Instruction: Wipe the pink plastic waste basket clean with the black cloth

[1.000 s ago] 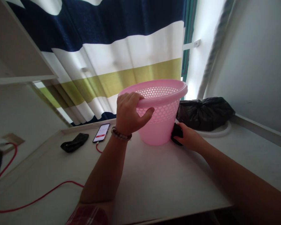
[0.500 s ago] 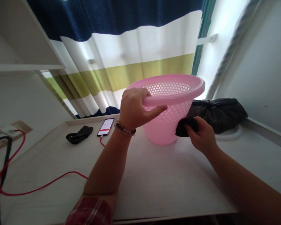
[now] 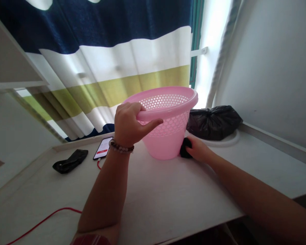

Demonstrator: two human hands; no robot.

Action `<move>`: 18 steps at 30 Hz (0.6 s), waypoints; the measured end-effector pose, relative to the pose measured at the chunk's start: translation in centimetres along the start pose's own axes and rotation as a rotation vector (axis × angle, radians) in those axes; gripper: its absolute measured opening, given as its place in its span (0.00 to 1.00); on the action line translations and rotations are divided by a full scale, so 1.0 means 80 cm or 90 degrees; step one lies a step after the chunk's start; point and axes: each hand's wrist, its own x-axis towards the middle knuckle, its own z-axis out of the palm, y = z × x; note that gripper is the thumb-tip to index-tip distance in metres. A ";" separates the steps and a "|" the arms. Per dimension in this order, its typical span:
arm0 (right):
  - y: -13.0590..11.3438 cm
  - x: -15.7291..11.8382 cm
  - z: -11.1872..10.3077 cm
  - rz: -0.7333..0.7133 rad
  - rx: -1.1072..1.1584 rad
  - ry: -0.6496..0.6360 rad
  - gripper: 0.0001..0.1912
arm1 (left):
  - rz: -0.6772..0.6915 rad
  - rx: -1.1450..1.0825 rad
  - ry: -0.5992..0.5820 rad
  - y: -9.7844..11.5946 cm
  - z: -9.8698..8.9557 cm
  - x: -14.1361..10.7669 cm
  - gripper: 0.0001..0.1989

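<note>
A pink plastic basket (image 3: 163,144) with a perforated upper wall stands upright on the white table (image 3: 153,200). My left hand (image 3: 132,124) grips its rim at the near left, fingers over the edge and thumb along the outside. Low on the basket's right side, my right hand (image 3: 197,148) is closed on a bunched black cloth (image 3: 185,148), which is against the wall near the base. Part of the cloth is hidden by my fingers.
Behind my right hand a tied black plastic bag (image 3: 216,122) lies on a white ring (image 3: 228,140). A folded black item (image 3: 70,161), a phone (image 3: 102,149) and a red cable (image 3: 51,215) are at the left. A striped curtain (image 3: 112,68) hangs behind.
My right hand has moved the black cloth down the basket's right side toward its base. My left hand still holds the rim. The whole view has shifted, so things appear further left.
</note>
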 end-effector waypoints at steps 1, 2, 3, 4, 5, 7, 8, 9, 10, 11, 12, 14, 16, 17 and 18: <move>0.001 0.000 0.001 0.002 0.003 -0.008 0.12 | 0.002 0.000 0.000 0.000 0.000 0.000 0.26; 0.001 0.000 0.000 0.002 0.006 -0.007 0.12 | 0.002 0.000 0.000 0.000 0.000 0.000 0.25; -0.001 0.000 -0.002 -0.002 0.010 0.000 0.11 | 0.000 0.000 -0.002 -0.001 0.000 0.000 0.25; -0.004 0.000 -0.005 -0.009 0.014 0.014 0.10 | -0.002 0.001 -0.004 -0.001 -0.001 0.000 0.25; -0.007 -0.001 -0.009 -0.020 0.020 0.037 0.08 | -0.005 0.002 -0.006 -0.001 -0.001 0.000 0.25; -0.017 -0.002 -0.017 -0.047 0.033 0.105 0.05 | -0.006 0.003 -0.011 -0.003 -0.001 0.000 0.25; -0.021 -0.003 -0.021 -0.061 0.038 0.145 0.05 | -0.003 0.002 -0.015 -0.003 -0.001 0.000 0.25; -0.026 -0.003 -0.024 -0.073 0.039 0.178 0.04 | 0.001 0.000 -0.018 -0.004 -0.002 0.001 0.25; -0.029 -0.004 -0.027 -0.083 0.039 0.203 0.04 | 0.004 -0.004 -0.020 -0.004 -0.001 0.001 0.25; -0.031 -0.005 -0.028 -0.088 0.036 0.213 0.04 | 0.006 -0.008 -0.020 -0.005 -0.001 0.001 0.25; -0.032 -0.005 -0.028 -0.090 0.034 0.210 0.05 | 0.006 -0.011 -0.019 -0.005 -0.001 0.001 0.24; -0.029 -0.005 -0.026 -0.082 0.029 0.167 0.05 | 0.002 -0.015 -0.012 -0.006 0.000 0.001 0.24; -0.021 -0.005 -0.022 -0.067 0.022 0.093 0.06 | 0.001 -0.012 -0.008 -0.006 0.001 0.002 0.24; -0.017 -0.005 -0.019 -0.061 0.014 0.050 0.08 | 0.003 -0.012 -0.005 -0.006 0.002 0.002 0.24; -0.013 -0.005 -0.017 -0.058 0.005 0.010 0.11 | 0.005 -0.012 -0.003 -0.006 0.002 0.002 0.24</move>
